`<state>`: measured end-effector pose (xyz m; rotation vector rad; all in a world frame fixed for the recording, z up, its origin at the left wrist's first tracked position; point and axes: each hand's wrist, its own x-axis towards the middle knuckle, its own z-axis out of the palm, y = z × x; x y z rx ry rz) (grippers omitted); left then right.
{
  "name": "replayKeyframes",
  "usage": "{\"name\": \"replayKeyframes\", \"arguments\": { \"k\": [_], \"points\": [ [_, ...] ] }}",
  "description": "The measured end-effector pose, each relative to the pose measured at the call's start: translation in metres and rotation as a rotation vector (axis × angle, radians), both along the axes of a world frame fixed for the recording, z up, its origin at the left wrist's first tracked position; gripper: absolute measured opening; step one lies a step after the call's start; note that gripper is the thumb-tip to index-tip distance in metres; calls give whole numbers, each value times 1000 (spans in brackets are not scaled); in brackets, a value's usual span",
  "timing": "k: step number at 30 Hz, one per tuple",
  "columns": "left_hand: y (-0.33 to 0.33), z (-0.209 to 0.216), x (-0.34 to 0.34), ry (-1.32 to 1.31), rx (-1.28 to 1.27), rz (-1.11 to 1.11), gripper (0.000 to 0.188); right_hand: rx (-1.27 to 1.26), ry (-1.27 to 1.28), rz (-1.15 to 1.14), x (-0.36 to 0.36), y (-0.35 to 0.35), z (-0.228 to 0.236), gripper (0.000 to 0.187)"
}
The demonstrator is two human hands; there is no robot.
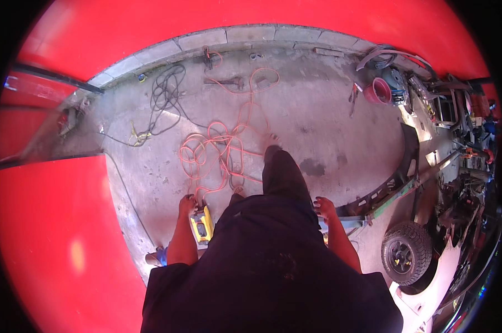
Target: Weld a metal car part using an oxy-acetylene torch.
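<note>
At my left side, my left hand (187, 205) hangs with its fingers curled closed. Right beside it is a yellow box-shaped machine (202, 226) with dark parts on top. An orange cable (206, 145) lies in loose loops on the floor ahead and runs back toward this hand and the machine. What the left fingers hold, if anything, is too small to make out. My right hand (325, 208) hangs on the other side, fingers loosely bent and apart, holding nothing. Closest to it is a blue-grey metal bar (348, 222).
Dark cable (166, 94) lies tangled at the far left. On the right are a wheel with a tyre (406, 252), a long dark curved part (398, 177) and a red bucket (377, 90). Red walls (56, 222) close in left and ahead, above a low block ledge (251, 34).
</note>
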<state>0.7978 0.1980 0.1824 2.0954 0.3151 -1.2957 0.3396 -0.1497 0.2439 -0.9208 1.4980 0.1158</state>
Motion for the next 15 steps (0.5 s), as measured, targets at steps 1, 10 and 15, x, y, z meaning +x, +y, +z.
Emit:
{"name": "replayKeyframes", "arguments": {
  "k": [1,10,15],
  "points": [
    [-3,-8,-2,29,9,22,27,47,14,15,2,-12,-12,32],
    [-149,-11,19,-125,22,100,32,94,116,88,25,-233,-88,28],
    [-323,62,77,-399,-131,-271,40,-234,-234,-65,77,-432,-52,45]
  ]
}}
